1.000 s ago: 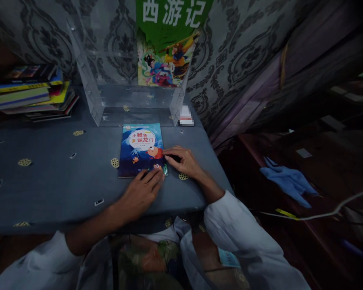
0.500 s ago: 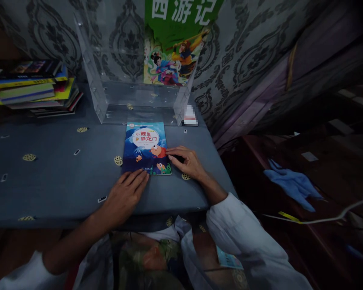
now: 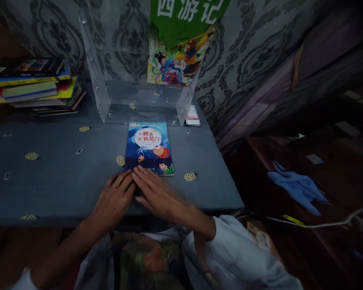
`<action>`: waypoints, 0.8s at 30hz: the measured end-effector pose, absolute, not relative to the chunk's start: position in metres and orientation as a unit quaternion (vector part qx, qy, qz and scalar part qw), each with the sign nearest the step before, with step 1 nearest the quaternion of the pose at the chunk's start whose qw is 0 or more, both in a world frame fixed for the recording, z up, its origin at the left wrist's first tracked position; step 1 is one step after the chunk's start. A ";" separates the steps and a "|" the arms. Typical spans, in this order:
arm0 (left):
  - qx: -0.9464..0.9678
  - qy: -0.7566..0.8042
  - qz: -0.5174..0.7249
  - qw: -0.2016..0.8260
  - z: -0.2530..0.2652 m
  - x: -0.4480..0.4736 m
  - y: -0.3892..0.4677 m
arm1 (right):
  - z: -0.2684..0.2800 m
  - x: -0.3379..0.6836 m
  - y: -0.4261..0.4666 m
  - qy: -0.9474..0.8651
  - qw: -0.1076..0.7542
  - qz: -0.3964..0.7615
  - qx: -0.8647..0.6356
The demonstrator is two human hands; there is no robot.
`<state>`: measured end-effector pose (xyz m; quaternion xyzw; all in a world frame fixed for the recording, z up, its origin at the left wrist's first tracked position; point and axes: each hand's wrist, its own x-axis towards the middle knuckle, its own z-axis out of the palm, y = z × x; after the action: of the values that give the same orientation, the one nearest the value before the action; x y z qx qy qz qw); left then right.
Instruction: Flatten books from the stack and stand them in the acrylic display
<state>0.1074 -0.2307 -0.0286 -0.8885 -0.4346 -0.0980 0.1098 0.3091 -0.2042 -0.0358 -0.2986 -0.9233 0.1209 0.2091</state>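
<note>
A thin blue picture book (image 3: pixel 149 147) with orange fish on its cover lies flat on the cloth-covered table (image 3: pixel 60 177). My left hand (image 3: pixel 116 195) lies at the book's lower left corner, palm down with fingers stretched out. Beside it, my right hand (image 3: pixel 155 191) rests its outstretched fingertips on the book's bottom edge. The two hands meet near the index fingers, and neither is wrapped around anything. Both cover a little of the lower cover.
Behind the book stands a clear acrylic rack (image 3: pixel 142 114) holding a green book (image 3: pixel 177 48). A stack of books (image 3: pixel 39 86) sits at the back left, and a pixelated white object (image 3: pixel 193 117) by the rack. Off the table's right side lies a blue cloth (image 3: pixel 299 187).
My right hand has left the book's right edge and moved left and down to its bottom edge, beside my left hand. The view has shifted slightly; the book still lies flat.
</note>
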 end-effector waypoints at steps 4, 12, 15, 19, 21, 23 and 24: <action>-0.888 -0.437 -0.090 0.111 -0.029 0.107 -0.231 | -0.047 0.313 -0.214 -0.924 0.176 0.112 -0.320; -0.884 -0.442 -0.112 0.098 -0.029 0.108 -0.231 | -0.046 0.366 -0.221 -0.900 0.186 0.104 -0.380; -0.882 -0.447 -0.129 0.074 -0.027 0.106 -0.225 | -0.047 0.370 -0.222 -0.898 0.191 0.101 -0.382; -0.875 -0.463 -0.128 0.055 -0.024 0.102 -0.205 | -0.049 0.369 -0.221 -0.901 0.185 0.095 -0.381; -0.874 -0.469 -0.117 0.048 -0.022 0.100 -0.190 | -0.048 0.369 -0.220 -0.902 0.184 0.095 -0.380; -0.874 -0.474 -0.099 0.035 -0.021 0.099 -0.172 | -0.047 0.369 -0.220 -0.901 0.185 0.095 -0.380; -0.874 -0.477 -0.089 0.029 -0.020 0.099 -0.162 | -0.047 0.369 -0.221 -0.901 0.186 0.095 -0.380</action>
<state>0.0994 -0.1620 -0.0201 -0.8741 -0.4766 -0.0892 0.0289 0.3689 -0.2205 -0.0468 -0.3799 -0.9013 0.0945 0.1855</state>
